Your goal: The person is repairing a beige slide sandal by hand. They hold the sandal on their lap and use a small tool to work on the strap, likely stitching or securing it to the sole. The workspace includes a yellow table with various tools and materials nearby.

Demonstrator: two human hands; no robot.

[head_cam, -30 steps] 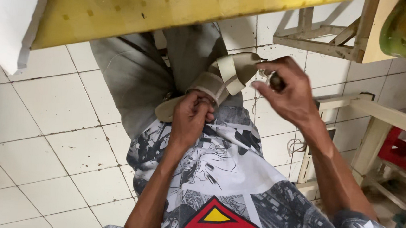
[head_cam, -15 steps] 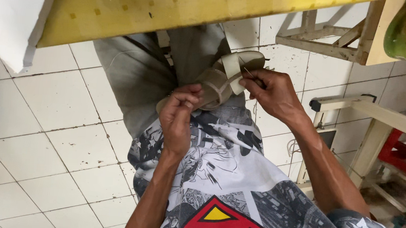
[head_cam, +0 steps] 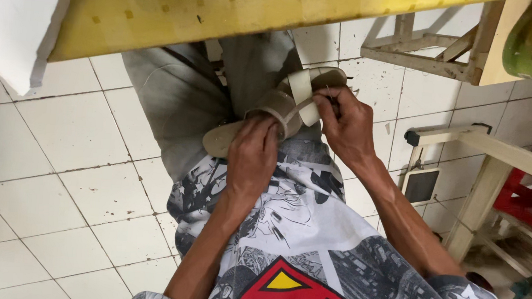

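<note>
Both my hands on sandal (head_cam: 282,109) in lap | left hand (head_cam: 252,158) grips sole | right hand (head_cam: 347,121) fingers pinch strap (head_cam: 305,95) | under yellow table (head_cam: 226,7)

White floor tiles (head_cam: 55,171) with dirty grout lie under a yellow-topped desk (head_cam: 226,7); pale wooden frames (head_cam: 505,162) stand at the right.
</note>
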